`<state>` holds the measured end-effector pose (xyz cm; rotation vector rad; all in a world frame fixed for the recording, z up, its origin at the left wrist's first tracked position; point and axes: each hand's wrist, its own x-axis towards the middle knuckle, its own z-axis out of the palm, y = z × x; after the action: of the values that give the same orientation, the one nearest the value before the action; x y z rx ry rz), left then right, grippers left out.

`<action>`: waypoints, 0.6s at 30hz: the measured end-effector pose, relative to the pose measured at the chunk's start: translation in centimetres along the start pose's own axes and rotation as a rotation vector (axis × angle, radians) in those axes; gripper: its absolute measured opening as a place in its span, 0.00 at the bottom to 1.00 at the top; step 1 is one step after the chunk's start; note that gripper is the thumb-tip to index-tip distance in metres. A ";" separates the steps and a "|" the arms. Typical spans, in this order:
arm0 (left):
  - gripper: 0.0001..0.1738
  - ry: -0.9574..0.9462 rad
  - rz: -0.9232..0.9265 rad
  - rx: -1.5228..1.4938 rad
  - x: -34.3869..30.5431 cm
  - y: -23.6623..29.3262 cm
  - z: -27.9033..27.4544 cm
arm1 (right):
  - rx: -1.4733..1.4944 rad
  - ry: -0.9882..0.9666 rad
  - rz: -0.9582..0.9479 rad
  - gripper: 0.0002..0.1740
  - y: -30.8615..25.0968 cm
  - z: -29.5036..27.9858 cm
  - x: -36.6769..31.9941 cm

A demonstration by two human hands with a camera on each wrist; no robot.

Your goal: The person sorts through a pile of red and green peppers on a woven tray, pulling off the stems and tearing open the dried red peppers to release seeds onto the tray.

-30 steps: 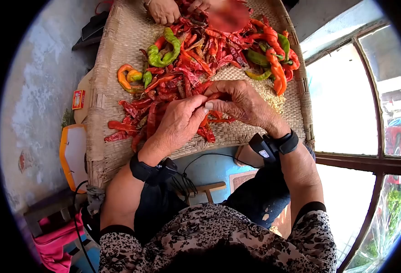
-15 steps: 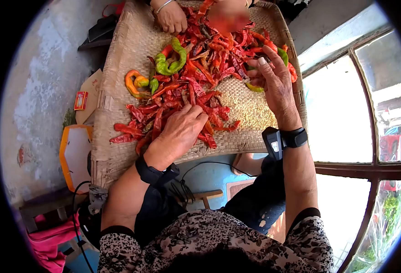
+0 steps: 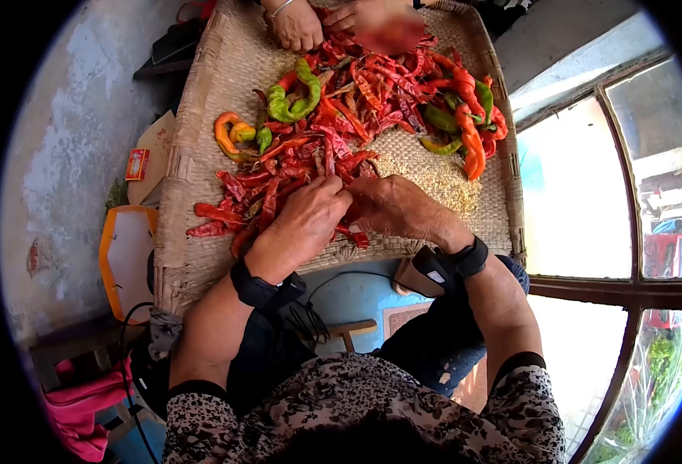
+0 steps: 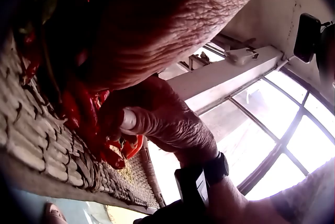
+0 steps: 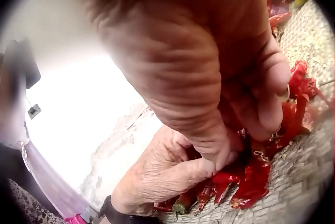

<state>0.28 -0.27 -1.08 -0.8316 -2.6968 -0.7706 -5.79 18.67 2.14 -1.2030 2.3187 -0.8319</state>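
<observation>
Dried red chilli peppers (image 3: 372,85) lie heaped on a woven basket tray (image 3: 194,131). At the near edge of the heap my left hand (image 3: 302,220) bends its fingers down and grips a dried red chilli, mostly hidden beneath them. Right beside it my right hand (image 3: 406,209) curls its fingers around the same spot. In the right wrist view both thumbs meet, with red chilli (image 5: 254,182) showing just below them. From the left wrist side, the right thumb (image 4: 131,121) presses close to the red peppers (image 4: 78,106).
Green peppers (image 3: 298,100) and orange peppers (image 3: 229,131) sit left of the heap. Fresh red and green peppers (image 3: 472,116) are piled at right, near loose pale seeds (image 3: 434,182). Another person's hands (image 3: 298,27) work at the far side. A window (image 3: 588,185) stands to the right.
Both hands first met over the heap. My right hand then swung out right toward the fresh peppers with spread fingers, and has now returned beside the left, which lowered onto the chillies.
</observation>
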 end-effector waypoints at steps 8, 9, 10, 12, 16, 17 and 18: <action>0.04 -0.019 -0.102 -0.083 0.4 0.1 -1.0 | -0.008 -0.046 0.047 0.18 0.7 0.5 0.0; 0.06 -0.033 -0.122 -0.077 0.5 0.2 -1.1 | 0.160 -0.040 0.060 0.15 0.6 -0.6 -0.2; 0.06 -0.033 -0.124 -0.077 0.5 0.3 -1.1 | 0.160 -0.041 0.059 0.15 0.4 -1.4 -0.2; 0.16 0.019 -0.149 -0.090 0.5 0.5 -1.1 | 0.279 -0.048 0.161 0.13 0.0 -3.2 -0.5; 0.25 0.080 -0.179 -0.199 0.9 0.6 -1.2 | 0.516 -0.008 0.169 0.15 -0.6 -4.0 -1.3; 0.25 0.046 -0.204 -0.177 0.9 0.5 -1.3 | 0.534 0.001 0.188 0.15 -1.0 -4.2 -1.3; 0.26 0.011 -0.228 -0.154 0.8 0.5 -1.3 | 0.535 0.001 0.189 0.15 -0.7 -4.4 -1.3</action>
<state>-0.03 -0.25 0.51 -0.5519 -2.7815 -1.0403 -7.20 20.83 5.97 -0.7389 1.9794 -1.2702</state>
